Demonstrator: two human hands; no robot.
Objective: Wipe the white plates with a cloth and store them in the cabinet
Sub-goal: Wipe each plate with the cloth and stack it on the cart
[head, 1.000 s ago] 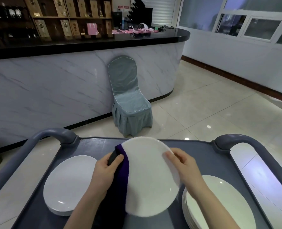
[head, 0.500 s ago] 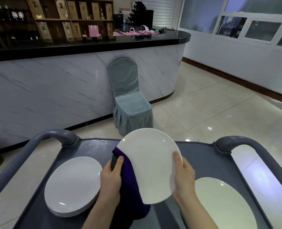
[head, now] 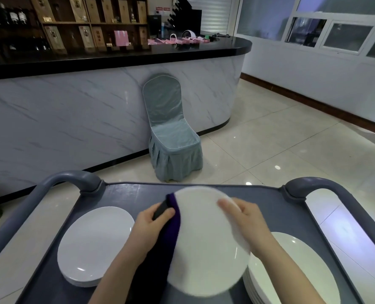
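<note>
A white plate [head: 206, 244] is held over the grey cart tray [head: 125, 194], tilted and motion-blurred. My left hand [head: 151, 227] grips a dark purple cloth [head: 171, 227] against the plate's left edge. My right hand [head: 243, 220] holds the plate's right rim, fingers laid over its top face. A short stack of white plates [head: 94, 244] lies on the tray to the left. A taller stack of white plates [head: 292, 273] sits on the tray at the right, partly under my right arm.
The cart has raised grey handles at the left [head: 72, 178] and the right [head: 314, 185]. Beyond it stand a covered grey-blue chair [head: 171, 137] and a curved marble bar counter [head: 72, 119]. Tiled floor [head: 292, 150] stretches to the right.
The plate was raised more upright half a second ago and has now tipped back down flatter. My right hand slid from the rim's side onto the top face; the cloth hand stayed at the left edge.
</note>
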